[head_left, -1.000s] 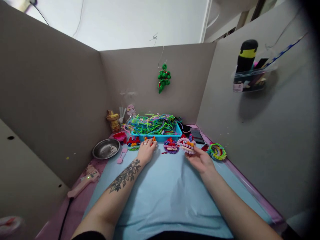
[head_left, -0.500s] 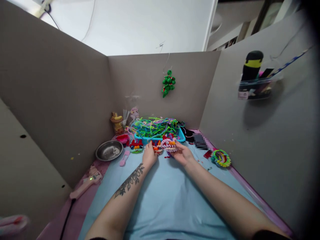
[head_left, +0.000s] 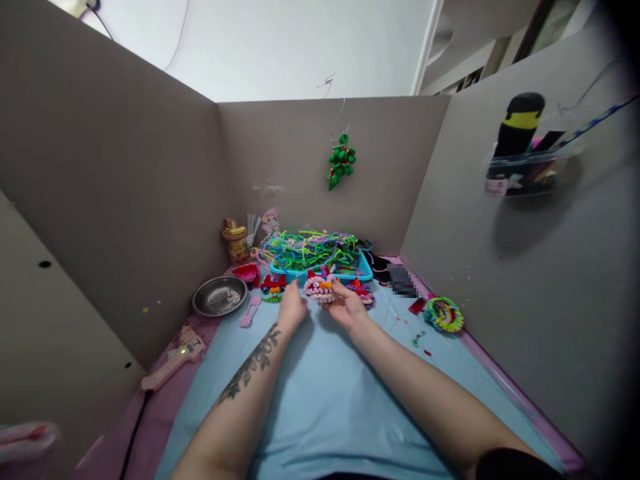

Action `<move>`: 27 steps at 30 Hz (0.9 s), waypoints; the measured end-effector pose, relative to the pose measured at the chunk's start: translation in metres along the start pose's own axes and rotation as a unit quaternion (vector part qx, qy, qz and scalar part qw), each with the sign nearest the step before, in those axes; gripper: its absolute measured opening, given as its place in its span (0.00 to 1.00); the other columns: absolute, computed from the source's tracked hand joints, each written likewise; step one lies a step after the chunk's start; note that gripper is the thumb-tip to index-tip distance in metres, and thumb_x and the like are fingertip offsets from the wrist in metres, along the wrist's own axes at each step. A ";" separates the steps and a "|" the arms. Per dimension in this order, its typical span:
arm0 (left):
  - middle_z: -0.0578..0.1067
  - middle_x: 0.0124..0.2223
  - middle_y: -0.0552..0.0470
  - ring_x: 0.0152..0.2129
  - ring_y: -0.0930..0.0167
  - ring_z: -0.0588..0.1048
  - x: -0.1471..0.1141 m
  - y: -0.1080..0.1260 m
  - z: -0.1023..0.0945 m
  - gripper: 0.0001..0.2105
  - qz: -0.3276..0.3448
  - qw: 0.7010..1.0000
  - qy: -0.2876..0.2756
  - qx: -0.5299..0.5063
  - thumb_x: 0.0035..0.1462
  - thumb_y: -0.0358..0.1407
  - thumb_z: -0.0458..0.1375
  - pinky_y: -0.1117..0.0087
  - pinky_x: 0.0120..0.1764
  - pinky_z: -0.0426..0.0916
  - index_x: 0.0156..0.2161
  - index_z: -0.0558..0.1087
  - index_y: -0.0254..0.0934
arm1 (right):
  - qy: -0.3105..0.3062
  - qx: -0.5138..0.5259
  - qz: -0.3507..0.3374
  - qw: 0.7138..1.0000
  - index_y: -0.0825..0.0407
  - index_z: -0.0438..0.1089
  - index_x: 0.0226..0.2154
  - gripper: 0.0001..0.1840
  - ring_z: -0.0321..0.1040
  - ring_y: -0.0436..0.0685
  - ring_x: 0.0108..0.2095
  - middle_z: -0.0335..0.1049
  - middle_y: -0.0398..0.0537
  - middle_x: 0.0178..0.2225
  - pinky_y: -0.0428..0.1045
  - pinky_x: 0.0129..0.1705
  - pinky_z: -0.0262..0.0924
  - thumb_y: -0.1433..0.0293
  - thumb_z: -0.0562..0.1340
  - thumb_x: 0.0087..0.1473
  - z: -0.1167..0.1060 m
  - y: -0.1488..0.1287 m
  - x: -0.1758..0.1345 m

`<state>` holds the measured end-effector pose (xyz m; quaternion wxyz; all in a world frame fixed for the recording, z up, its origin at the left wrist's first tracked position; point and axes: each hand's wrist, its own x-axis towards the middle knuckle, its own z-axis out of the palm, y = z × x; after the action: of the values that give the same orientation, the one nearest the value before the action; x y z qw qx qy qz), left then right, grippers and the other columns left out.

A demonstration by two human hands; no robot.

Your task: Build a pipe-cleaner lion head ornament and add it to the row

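Between the fingers and thumb of my right hand [head_left: 350,308] is a pink-and-white twisted pipe-cleaner craft piece [head_left: 319,288], with red and orange parts on it, raised above the blue cloth. Just to its left is my left hand [head_left: 293,305], back towards me and fingers curled; whatever is in them is hidden. Beyond the left hand lies a similar piece in red, blue, orange and green [head_left: 273,288]. A purple one with red and orange [head_left: 363,293] rests behind my right hand.
A blue tray [head_left: 369,269] heaped with pipe cleaners stands at the back. On the left are a metal bowl [head_left: 205,300] with white bits, a pink clip-like tool [head_left: 250,312] and a pink glue gun [head_left: 170,367], light on. Colourful rings [head_left: 445,315] lie right. Grey panels enclose three sides.
My right hand has moved left with the pink-and-white piece, uncovering the purple one behind it. My left hand has shifted slightly left, and the orange piece by its fingers no longer shows.
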<state>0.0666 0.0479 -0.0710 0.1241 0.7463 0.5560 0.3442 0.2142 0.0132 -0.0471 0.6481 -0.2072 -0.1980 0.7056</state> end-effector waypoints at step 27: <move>0.59 0.57 0.37 0.54 0.58 0.60 -0.027 -0.013 -0.024 0.45 0.027 0.996 -0.068 -0.051 0.37 0.32 0.65 0.61 0.54 0.57 0.60 0.49 0.33 | 0.183 -0.128 0.031 0.974 0.53 0.66 0.28 0.12 0.72 0.51 0.25 0.72 0.44 0.22 0.47 0.30 0.64 0.83 0.58 0.41 -0.044 -0.014 -0.038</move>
<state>0.0381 0.0229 -0.0711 0.1906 0.7756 0.5072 0.3239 0.2531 -0.0233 -0.0749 0.6194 -0.4198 -0.1580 0.6443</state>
